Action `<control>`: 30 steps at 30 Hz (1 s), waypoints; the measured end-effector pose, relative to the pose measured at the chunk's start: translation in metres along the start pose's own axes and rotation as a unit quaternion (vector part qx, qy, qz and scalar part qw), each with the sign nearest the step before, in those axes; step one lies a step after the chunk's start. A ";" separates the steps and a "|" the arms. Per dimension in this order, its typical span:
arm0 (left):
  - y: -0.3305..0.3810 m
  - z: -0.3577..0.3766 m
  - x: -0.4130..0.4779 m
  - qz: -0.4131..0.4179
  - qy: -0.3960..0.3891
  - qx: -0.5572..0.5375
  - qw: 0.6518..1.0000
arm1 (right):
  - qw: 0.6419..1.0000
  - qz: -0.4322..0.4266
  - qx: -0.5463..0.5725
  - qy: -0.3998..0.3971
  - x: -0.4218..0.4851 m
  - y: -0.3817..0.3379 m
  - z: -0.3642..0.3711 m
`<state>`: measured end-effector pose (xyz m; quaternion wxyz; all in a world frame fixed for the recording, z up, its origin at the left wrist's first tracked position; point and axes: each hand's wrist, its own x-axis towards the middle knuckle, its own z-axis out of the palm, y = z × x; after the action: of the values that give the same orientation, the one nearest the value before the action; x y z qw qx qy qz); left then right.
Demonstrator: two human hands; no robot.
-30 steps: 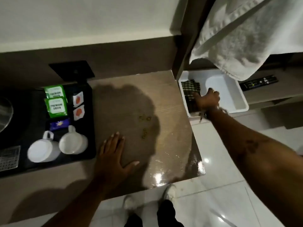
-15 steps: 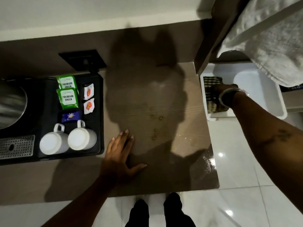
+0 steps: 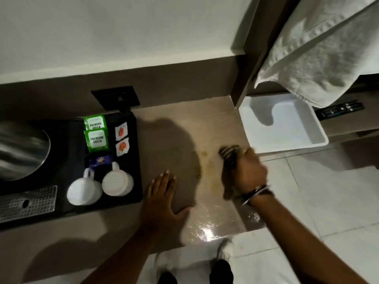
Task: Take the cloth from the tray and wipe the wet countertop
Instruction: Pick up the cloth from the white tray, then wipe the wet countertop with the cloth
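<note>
My right hand grips a dark checked cloth and holds it on the right part of the wooden countertop; hand and cloth are motion-blurred. Small brown spots lie just left of the cloth, and a glossy wet patch shines near the counter's front right corner. The white tray stands empty to the right, below counter level. My left hand lies flat, fingers spread, on the counter near its front edge.
A black tray on the left carries two white cups, green tea sachets and small packets. A metal kettle top and drip grille sit far left. A white towel hangs at upper right over a remote.
My right hand lifted the checked cloth out of the white tray and brought it left onto the countertop. The tray is now empty. My left hand stayed flat on the counter.
</note>
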<state>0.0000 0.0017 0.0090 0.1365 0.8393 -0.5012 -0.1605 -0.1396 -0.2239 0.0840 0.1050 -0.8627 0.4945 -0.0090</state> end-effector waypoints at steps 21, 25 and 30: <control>-0.068 0.005 -0.023 0.208 -0.062 0.082 0.973 | 0.978 -0.197 -0.015 -0.072 -0.099 -0.015 0.088; -0.064 0.002 -0.026 0.210 -0.080 0.097 0.969 | 0.995 -0.073 0.016 -0.067 -0.123 0.022 0.080; -0.065 0.002 -0.025 0.236 -0.068 0.115 0.962 | 0.998 0.060 0.030 -0.022 -0.021 0.030 0.065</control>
<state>0.0393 0.0539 -0.0148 0.0390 0.6940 -0.7085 -0.1220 -0.1677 -0.2091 0.0164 0.1415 -0.8282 0.5423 0.0013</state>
